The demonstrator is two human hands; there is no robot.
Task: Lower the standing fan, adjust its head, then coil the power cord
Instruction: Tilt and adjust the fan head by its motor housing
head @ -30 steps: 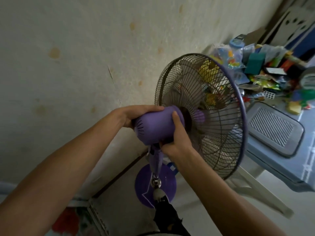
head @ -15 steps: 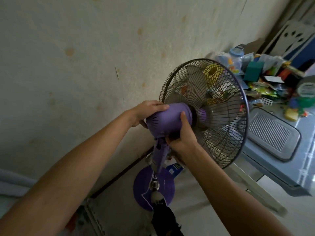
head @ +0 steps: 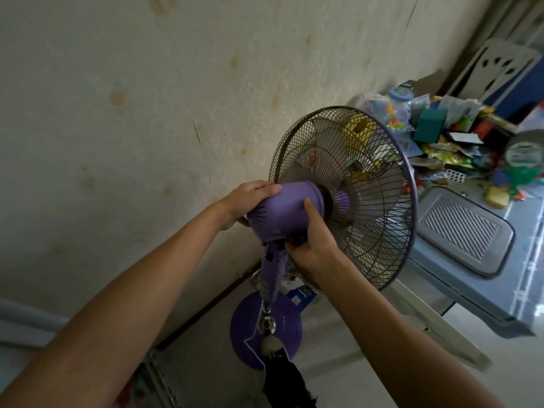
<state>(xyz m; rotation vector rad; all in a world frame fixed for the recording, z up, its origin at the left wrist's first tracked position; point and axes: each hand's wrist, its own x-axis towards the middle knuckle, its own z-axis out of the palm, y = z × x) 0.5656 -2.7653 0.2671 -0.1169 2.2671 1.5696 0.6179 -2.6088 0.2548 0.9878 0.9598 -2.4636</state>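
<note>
Purple plastic of the fan's motor housing [head: 287, 212] was clasped from both sides, the left hand [head: 250, 201] wrapped over its back and the right hand [head: 309, 245] closed beneath by the neck joint, likely to steady the head against the wall [head: 147, 128] while tilting the cage [head: 347, 195].

No lettering on the fan [head: 344, 195] or clutter is legible.
</note>
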